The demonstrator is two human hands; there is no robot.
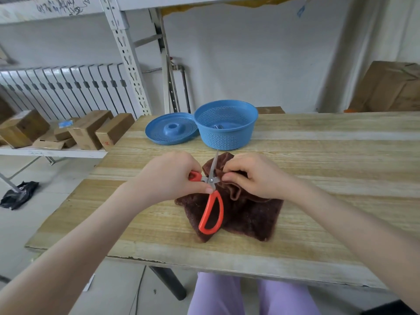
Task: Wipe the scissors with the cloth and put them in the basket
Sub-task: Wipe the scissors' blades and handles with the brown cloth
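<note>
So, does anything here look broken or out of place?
Only small things. The table has a chipped, peeling front edge, and a crumpled black bag lies on the floor to the left. The scissors, cloth and basket look undamaged.

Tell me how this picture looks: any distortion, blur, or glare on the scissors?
Head view: wide-angle distortion bows the table edge and the radiator; light is soft, shadows faint; scissors and cloth look sharp, with no glare on the blades.
</note>
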